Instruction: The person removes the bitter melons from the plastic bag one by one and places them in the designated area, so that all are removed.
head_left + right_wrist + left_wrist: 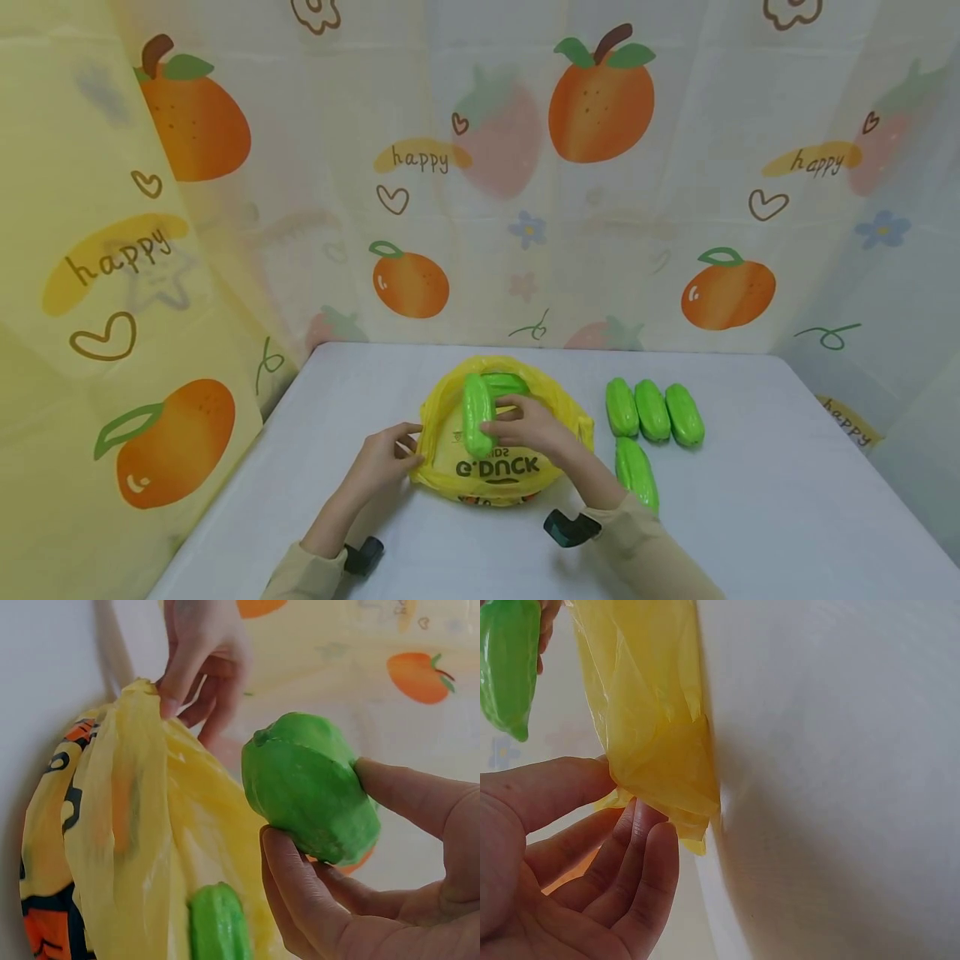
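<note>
A yellow plastic bag [495, 487] with dark lettering lies with its mouth spread wide on the table. My left hand [384, 458] pinches the left edge of its rim between thumb and fingers; the left wrist view shows the thin film [656, 765] bunched at the fingertips. Over the mouth, my right hand [531, 427] holds a glossy green cucumber [477, 417] by its side, thumb opposite the fingers. In the right wrist view this cucumber [311, 787] points its blunt end at the camera. Another cucumber [507, 383] lies inside the bag, partly hidden behind the held one.
Right of the bag, three cucumbers [652, 411] lie side by side. One more cucumber [636, 473] lies nearer me, partly covered by the right forearm. The white table [780, 500] ends at a fruit-printed curtain [487, 250] at the back and sides.
</note>
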Motion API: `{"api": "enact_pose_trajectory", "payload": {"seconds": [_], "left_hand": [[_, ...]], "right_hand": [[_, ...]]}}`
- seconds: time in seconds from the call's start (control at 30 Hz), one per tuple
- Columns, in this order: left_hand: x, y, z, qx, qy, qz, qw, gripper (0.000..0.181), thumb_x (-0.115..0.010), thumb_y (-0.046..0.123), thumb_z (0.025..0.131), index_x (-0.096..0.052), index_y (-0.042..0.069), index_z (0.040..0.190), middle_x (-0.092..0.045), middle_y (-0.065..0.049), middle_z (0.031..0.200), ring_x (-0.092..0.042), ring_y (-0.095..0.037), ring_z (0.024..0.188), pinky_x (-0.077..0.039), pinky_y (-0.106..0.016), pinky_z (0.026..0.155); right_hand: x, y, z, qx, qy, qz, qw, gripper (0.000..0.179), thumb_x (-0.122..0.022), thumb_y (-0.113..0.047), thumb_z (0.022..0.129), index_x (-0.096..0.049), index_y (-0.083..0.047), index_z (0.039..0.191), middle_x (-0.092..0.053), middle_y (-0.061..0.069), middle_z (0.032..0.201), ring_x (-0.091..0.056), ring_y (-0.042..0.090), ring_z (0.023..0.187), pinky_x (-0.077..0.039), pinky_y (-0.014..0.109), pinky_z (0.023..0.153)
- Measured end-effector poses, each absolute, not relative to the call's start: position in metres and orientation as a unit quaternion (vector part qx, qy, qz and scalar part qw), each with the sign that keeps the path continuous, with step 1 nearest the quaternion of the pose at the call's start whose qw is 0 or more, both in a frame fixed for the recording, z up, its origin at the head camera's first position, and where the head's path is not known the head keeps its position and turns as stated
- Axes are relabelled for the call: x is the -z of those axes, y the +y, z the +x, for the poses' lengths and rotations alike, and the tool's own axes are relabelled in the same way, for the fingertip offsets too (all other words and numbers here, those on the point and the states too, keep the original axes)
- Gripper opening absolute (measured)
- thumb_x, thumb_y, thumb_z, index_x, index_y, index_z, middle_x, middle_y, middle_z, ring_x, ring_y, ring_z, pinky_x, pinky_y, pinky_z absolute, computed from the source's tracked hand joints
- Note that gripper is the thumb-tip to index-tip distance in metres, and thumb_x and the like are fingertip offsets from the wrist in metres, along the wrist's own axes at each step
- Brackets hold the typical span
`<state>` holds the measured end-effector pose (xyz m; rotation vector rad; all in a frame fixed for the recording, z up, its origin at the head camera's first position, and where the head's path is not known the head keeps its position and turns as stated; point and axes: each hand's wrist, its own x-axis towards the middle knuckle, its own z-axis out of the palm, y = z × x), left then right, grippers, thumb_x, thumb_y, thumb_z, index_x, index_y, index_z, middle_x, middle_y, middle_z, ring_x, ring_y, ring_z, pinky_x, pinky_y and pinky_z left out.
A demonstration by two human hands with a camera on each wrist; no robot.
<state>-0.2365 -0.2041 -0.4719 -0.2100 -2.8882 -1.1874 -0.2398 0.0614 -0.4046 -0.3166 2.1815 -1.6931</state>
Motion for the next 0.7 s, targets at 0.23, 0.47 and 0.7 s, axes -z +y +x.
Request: {"api": "enact_pose_trajectory", "payload": {"seconds": [0.23,0.47,0.7], "left_hand": [[0.471,-0.204,-0.236,0.377,-0.924,-0.067,0.008,0.043,-0.076,0.012,0.078,-0.064,0.01,0.119,-0.064,0.001,0.086,-0.059,-0.011,0.073,-0.05,-0.027,0.065],[0.474,-0.205,-0.237,0.378,-0.924,-0.066,0.006,0.043,-0.076,0.013,0.079,-0.064,0.011,0.12,-0.064,0.001,0.087,-0.058,-0.01,0.073,-0.049,-0.027,0.064],[0.475,-0.205,-0.237,0.383,-0.921,-0.065,0.004,0.043,-0.076,0.013,0.079,-0.064,0.011,0.12,-0.064,0.001,0.087,-0.058,-0.01,0.073,-0.049,-0.027,0.065]], "right_hand": [[0.398,0.074,-0.236,0.588,0.783,-0.098,0.178,0.071,-0.072,-0.028,0.084,-0.038,0.001,0.14,-0.054,0.025,0.125,-0.068,0.026,0.095,-0.052,0.04,0.087],[0.396,0.086,-0.236,0.588,0.787,-0.081,0.17,0.073,-0.073,-0.03,0.083,-0.038,-0.002,0.141,-0.055,0.023,0.126,-0.068,0.025,0.095,-0.051,0.042,0.089],[0.396,0.099,-0.233,0.578,0.799,-0.069,0.152,0.069,-0.073,-0.031,0.083,-0.043,-0.002,0.138,-0.057,0.021,0.123,-0.067,0.022,0.093,-0.053,0.04,0.086]]}}
